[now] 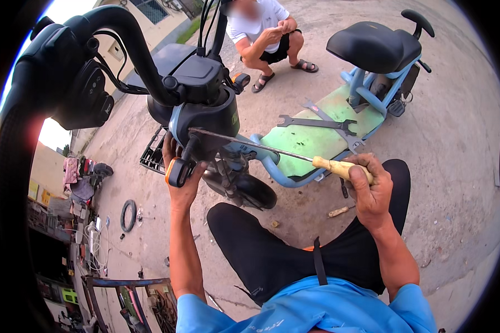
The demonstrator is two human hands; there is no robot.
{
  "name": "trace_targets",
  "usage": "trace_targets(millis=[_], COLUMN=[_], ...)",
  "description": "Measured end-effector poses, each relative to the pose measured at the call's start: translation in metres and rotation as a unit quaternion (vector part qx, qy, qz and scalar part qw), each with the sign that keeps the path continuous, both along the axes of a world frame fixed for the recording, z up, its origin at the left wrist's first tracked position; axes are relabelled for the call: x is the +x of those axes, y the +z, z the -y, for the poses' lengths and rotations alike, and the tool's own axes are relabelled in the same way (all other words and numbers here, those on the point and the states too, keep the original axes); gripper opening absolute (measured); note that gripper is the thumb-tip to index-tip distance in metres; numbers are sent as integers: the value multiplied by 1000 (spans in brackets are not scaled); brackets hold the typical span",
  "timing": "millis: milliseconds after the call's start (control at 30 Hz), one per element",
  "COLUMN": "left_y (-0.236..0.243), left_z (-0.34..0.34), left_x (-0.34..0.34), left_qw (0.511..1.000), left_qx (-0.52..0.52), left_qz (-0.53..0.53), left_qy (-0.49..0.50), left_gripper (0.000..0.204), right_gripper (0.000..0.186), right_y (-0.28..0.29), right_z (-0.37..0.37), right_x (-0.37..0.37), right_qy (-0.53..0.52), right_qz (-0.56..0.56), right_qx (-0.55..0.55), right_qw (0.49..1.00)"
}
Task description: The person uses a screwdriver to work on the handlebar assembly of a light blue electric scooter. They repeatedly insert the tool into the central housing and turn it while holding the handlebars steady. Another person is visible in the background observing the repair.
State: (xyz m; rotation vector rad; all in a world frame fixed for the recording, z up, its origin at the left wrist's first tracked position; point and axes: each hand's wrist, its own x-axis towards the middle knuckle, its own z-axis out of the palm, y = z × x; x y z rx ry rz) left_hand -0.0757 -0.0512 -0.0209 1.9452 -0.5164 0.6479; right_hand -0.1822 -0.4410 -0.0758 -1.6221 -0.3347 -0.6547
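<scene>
My right hand (369,188) is closed round the pale yellow handle of a screwdriver (339,166). Its long shaft points left, and the tip meets the rear of the black front housing (208,125) under the handlebar of a light blue electric scooter. My left hand (184,186) grips the lower left side of this housing, beside an orange and black turn signal (179,171). Some of its fingers are hidden behind the housing and signal. Two large open-ended wrenches (316,122) lie crossed on the scooter's green footboard (294,141), right of the front wheel (254,190).
A person (266,39) squats beyond the scooter. Another yellow-handled screwdriver (339,211) lies on the concrete near my knees. Further left are a tyre (128,215) and a metal-framed rack (130,283) of tools. The black handlebar (130,39) arches above my left arm.
</scene>
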Motion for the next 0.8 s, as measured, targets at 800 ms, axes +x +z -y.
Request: trace_targets(millis=[800], left_y=[13], left_z=[-2], left_x=[31], left_qw=[960], left_qx=[122], left_qz=[196], left_qy=[157], left_gripper=[75], right_gripper=[28], right_y=[11], right_z=[3], right_x=[2], right_qy=[228], right_qz=[-252], right_qx=[280], right_qw=[898])
